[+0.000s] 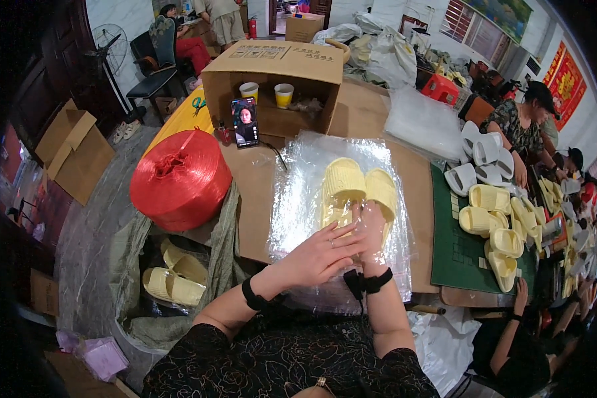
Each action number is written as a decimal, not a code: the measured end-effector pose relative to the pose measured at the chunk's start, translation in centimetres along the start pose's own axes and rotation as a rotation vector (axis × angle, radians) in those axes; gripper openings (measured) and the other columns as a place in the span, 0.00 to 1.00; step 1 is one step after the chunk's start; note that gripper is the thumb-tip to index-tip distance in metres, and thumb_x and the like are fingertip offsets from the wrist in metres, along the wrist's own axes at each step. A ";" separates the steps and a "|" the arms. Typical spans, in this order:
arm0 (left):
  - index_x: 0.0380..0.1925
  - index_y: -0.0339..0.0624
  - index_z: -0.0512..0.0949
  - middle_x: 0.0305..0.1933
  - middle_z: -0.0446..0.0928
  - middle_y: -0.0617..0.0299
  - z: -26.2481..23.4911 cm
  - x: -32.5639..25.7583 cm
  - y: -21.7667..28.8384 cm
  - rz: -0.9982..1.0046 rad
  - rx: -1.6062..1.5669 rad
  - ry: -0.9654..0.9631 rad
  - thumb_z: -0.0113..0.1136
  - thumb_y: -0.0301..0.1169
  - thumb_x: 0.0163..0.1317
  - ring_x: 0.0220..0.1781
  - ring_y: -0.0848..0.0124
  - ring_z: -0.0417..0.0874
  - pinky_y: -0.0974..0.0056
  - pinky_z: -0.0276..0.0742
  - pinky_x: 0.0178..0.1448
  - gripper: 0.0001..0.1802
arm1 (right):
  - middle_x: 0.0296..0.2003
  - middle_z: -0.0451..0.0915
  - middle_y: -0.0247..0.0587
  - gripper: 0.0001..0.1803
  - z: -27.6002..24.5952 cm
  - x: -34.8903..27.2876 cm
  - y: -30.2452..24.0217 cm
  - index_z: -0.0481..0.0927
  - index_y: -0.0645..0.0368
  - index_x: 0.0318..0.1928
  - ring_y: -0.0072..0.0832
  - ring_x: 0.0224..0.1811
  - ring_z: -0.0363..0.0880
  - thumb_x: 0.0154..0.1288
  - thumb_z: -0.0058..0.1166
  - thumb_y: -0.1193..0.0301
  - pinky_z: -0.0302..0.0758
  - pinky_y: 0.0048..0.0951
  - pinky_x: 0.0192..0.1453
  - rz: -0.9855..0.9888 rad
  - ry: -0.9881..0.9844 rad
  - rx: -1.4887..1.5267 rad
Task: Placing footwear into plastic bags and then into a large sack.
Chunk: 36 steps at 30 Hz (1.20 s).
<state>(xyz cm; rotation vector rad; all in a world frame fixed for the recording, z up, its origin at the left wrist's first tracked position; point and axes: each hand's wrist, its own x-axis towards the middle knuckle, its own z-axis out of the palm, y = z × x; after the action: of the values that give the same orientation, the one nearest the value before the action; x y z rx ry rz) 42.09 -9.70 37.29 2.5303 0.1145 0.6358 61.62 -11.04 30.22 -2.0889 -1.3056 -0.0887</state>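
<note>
One large brown table (pixel 259 199) carries an open cardboard box (pixel 272 69), with a big red spool of twine (pixel 180 179) just beside its left edge. A stack of clear plastic bags (pixel 298 199) lies mid-table. On it sits a pair of pale yellow slippers (pixel 358 189). The left hand (pixel 322 255), fingers spread, presses flat on the plastic; the right hand (pixel 371 232) is inside the top bag, gripping the slippers

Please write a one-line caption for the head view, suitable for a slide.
Both hands, left and right, press a pair of yellow slippers inside a clear plastic bag beside a red twine spool.
</note>
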 end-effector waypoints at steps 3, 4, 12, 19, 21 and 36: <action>0.64 0.51 0.72 0.73 0.65 0.63 -0.8 -0.4 0.0 0.027 0.031 0.001 0.51 0.34 0.70 0.77 0.58 0.60 0.46 0.51 0.79 0.23 | 0.35 0.77 0.63 0.18 0.5 1.8 -0.5 0.75 0.68 0.36 0.57 0.36 0.79 0.70 0.51 0.61 0.75 0.51 0.41 0.153 -0.086 0.010; 0.64 0.52 0.72 0.73 0.65 0.63 -1.1 -0.5 -0.2 0.023 0.058 -0.032 0.51 0.35 0.69 0.77 0.58 0.60 0.46 0.51 0.79 0.23 | 0.35 0.78 0.63 0.19 0.9 2.0 -0.6 0.75 0.68 0.34 0.58 0.37 0.79 0.70 0.51 0.60 0.76 0.51 0.43 0.131 -0.055 -0.016; 0.64 0.53 0.73 0.73 0.66 0.64 -1.7 -1.7 -2.0 0.042 0.102 -0.071 0.56 0.35 0.66 0.76 0.57 0.60 0.46 0.52 0.79 0.25 | 0.40 0.76 0.65 0.21 2.3 3.2 -0.2 0.74 0.71 0.41 0.58 0.42 0.78 0.70 0.52 0.59 0.75 0.50 0.47 0.163 -0.038 0.022; 0.73 0.54 0.57 0.78 0.47 0.47 -0.4 -4.6 -2.2 -0.376 0.210 0.046 0.64 0.27 0.55 0.77 0.40 0.49 0.45 0.55 0.77 0.45 | 0.53 0.70 0.65 0.35 -0.7 -1.4 -1.0 0.60 0.73 0.65 0.56 0.56 0.69 0.66 0.57 0.63 0.69 0.49 0.59 -0.050 -0.183 0.177; 0.72 0.52 0.60 0.78 0.49 0.46 0.6 -5.9 -2.6 -0.537 0.042 0.229 0.62 0.27 0.55 0.76 0.39 0.52 0.46 0.55 0.76 0.42 | 0.58 0.68 0.64 0.39 -2.4 -4.7 0.8 0.59 0.70 0.68 0.55 0.61 0.67 0.64 0.60 0.64 0.68 0.47 0.62 -0.334 -0.159 0.194; 0.58 0.44 0.75 0.71 0.65 0.55 -0.8 -9.4 -2.7 -0.544 -0.301 0.367 0.66 0.23 0.55 0.32 0.76 0.80 0.70 0.78 0.38 0.27 | 0.58 0.79 0.37 0.22 -13.0 -9.7 5.7 0.83 0.52 0.49 0.31 0.36 0.82 0.52 0.58 0.84 0.80 0.29 0.38 -0.255 -0.225 0.130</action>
<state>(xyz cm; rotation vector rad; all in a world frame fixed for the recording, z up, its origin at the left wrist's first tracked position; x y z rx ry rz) 33.45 -8.89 32.62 1.9462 0.7481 0.8055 65.05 -27.54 33.71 -1.8556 -1.6634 0.1215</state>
